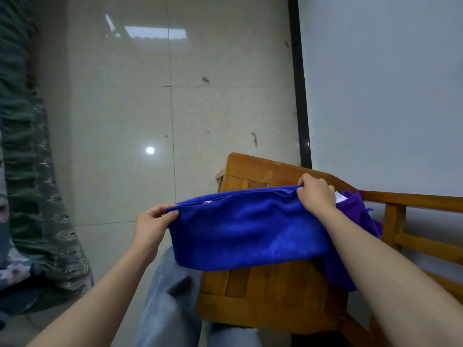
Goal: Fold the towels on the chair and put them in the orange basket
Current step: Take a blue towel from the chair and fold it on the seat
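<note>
A blue towel [248, 229] hangs folded over, stretched between both hands above the wooden chair [270, 291]. My left hand [152, 224] pinches its left top corner. My right hand [316, 192] grips its right top corner, near the chair's back rail. A purple towel [358, 214] lies crumpled on the chair seat behind my right forearm, with a white label showing at its top. No orange basket is in view.
Glossy pale floor tiles [120, 121] spread out ahead and to the left. A dark patterned fabric [30, 196] hangs along the left edge. A white wall [388, 96] with a black strip stands behind the chair. My jeans-clad legs [170, 296] are below the towel.
</note>
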`<state>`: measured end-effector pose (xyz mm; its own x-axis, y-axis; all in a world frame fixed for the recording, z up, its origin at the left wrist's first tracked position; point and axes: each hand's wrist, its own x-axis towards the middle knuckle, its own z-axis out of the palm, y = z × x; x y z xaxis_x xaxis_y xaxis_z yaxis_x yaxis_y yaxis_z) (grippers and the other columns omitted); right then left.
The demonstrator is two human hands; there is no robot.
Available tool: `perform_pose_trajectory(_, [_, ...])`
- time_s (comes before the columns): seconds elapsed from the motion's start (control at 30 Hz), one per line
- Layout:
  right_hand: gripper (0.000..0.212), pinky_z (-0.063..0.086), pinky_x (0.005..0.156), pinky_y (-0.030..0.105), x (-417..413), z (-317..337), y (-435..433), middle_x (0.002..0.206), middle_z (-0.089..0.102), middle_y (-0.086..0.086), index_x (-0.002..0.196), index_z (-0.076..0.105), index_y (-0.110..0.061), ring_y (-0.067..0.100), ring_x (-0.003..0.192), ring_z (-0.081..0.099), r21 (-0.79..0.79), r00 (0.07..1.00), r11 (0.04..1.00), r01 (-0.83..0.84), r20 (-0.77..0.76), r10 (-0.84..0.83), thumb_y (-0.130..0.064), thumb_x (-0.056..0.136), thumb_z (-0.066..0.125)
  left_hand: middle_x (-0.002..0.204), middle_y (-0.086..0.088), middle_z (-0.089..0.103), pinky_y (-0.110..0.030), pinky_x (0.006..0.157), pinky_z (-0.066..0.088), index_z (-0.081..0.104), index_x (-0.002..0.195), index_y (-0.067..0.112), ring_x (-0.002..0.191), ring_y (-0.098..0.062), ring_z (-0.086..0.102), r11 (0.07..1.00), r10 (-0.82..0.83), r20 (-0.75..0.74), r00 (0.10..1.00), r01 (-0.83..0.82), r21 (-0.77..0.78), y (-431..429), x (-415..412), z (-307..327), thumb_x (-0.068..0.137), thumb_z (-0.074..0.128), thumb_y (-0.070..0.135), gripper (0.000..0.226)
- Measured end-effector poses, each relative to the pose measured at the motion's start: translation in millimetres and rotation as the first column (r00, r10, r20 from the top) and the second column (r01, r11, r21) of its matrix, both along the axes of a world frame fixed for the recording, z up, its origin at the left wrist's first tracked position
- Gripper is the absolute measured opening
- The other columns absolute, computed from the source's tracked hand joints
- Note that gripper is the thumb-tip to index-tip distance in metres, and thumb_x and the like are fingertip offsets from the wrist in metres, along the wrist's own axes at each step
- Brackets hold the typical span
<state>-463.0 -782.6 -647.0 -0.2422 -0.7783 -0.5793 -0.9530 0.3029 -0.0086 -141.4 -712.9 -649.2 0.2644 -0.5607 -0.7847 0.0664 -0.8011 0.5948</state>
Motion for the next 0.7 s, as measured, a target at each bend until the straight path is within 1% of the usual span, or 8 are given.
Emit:
perform_pose_trajectory(0.1, [0.017,0.037,0.088,0.038,-8,-5,-5,0.109,0.058,0.009,0.106,0.055,-0.012,0.027,0.103,0.050,0.039,0.993,0.999,-0.028,-0.109,0.033,-0.013,0.094,0.043,0.074,-0.007,0.062,-0.024,0.066,0.048,0.064,0.075,0.011,0.073,-0.019,0.055,0.999,-0.008,0.017,1.000,0.007,0.038,-9,2,-6,0.084,0.057,-0.007,0.021])
perform_pose_trajectory(0.17, [0.017,0.039,0.087,0.038,-12,-7,-4,0.112,0.056,0.010,0.106,0.055,-0.010,0.027,0.103,0.050,0.057,0.993,0.998,-0.032,-0.116,0.038,-0.012,0.093,0.045,0.077,-0.006,0.062,-0.019,0.063,0.049,0.066,0.085,0.008,0.075,-0.019,0.055,0.996,-0.063,0.034,0.997,0.061,0.067,-16,3,-7,0.083,0.056,-0.007,0.018])
perform_pose_trajectory(0.27, [0.018,0.041,0.085,0.036,-16,-12,-4,0.114,0.055,0.010,0.107,0.055,-0.009,0.026,0.102,0.050,0.059,0.995,0.997,-0.043,-0.087,0.048,-0.009,0.091,0.047,0.094,-0.009,0.061,-0.023,0.072,0.047,0.060,0.116,0.010,0.086,-0.020,0.056,0.962,-0.245,0.044,0.968,0.238,0.132,-27,4,-7,0.084,0.054,-0.008,0.038])
perform_pose_trajectory(0.33, [0.025,0.040,0.089,0.036,-16,-13,-6,0.116,0.057,0.009,0.115,0.053,-0.011,0.026,0.105,0.051,0.046,0.994,0.997,-0.066,-0.078,0.070,-0.007,0.090,0.049,0.104,-0.011,0.059,-0.028,0.081,0.044,0.055,0.125,0.007,0.093,-0.022,0.055,0.900,-0.417,0.077,0.906,0.400,0.170,-35,4,-6,0.082,0.050,-0.011,0.046])
perform_pose_trajectory(0.4, [0.030,0.037,0.093,0.037,-16,-13,-7,0.118,0.056,0.008,0.121,0.051,-0.013,0.025,0.110,0.049,0.072,0.978,0.984,-0.165,-0.119,0.173,-0.010,0.091,0.050,0.104,-0.014,0.063,-0.032,0.084,0.047,0.060,0.119,0.003,0.095,-0.026,0.058,0.802,-0.591,0.123,0.797,0.565,0.193,-42,6,-3,0.080,0.048,-0.011,0.043])
perform_pose_trajectory(0.5, [0.021,0.036,0.091,0.036,-18,-4,-7,0.113,0.056,0.007,0.109,0.060,-0.014,0.024,0.107,0.046,0.151,0.934,0.947,-0.285,-0.177,0.310,-0.017,0.092,0.048,0.092,-0.015,0.067,-0.039,0.079,0.050,0.068,0.097,0.004,0.088,-0.030,0.061,0.661,-0.749,0.246,0.616,0.720,0.211,-47,10,7,0.079,0.052,-0.005,0.025])
perform_pose_trajectory(0.6, [0.018,0.038,0.087,0.033,-27,20,-6,0.107,0.056,0.006,0.100,0.064,-0.012,0.022,0.102,0.047,0.066,0.956,0.965,-0.252,-0.138,0.259,-0.019,0.089,0.051,0.096,-0.005,0.056,-0.032,0.077,0.043,0.065,0.089,0.009,0.090,-0.024,0.054,0.616,-0.757,0.382,0.530,0.775,0.145,-49,20,25,0.081,0.058,-0.001,0.015])
perform_pose_trajectory(0.7, [0.007,0.038,0.089,0.033,-34,45,3,0.115,0.055,0.004,0.090,0.062,-0.014,0.020,0.106,0.048,0.021,0.981,0.981,-0.192,0.011,0.192,-0.016,0.085,0.057,0.106,0.004,0.052,-0.027,0.083,0.037,0.066,0.091,0.005,0.095,-0.016,0.050,0.561,-0.726,0.490,0.483,0.828,0.015,-50,32,49,0.080,0.061,-0.004,0.015])
